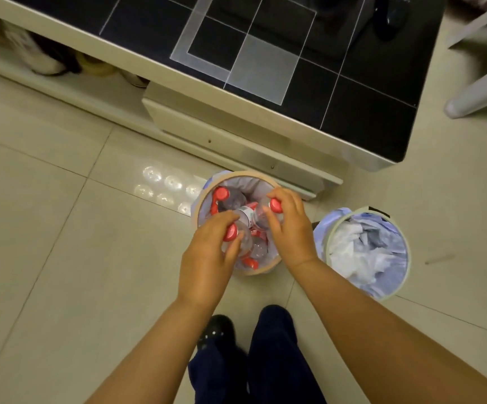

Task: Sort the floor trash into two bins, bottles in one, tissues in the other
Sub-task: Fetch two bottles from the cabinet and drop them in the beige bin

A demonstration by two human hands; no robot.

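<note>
A tan-rimmed bin [207, 193] on the floor holds several clear plastic bottles with red caps. My left hand [207, 258] grips the neck of one red-capped bottle [245, 243] over the bin's near side. My right hand [290, 228] holds another red-capped bottle [261, 217] by its cap end, above the bin's right side. To the right stands a pale green-rimmed bin [331, 228] lined with a bluish bag and filled with crumpled white tissues [353, 252].
A low white cabinet with a black tiled glass top [265, 68] stands just behind the bins. White plastic chair legs [481, 91] are at the top right. My feet and dark trousers [265, 345] are below the bins on beige floor tiles.
</note>
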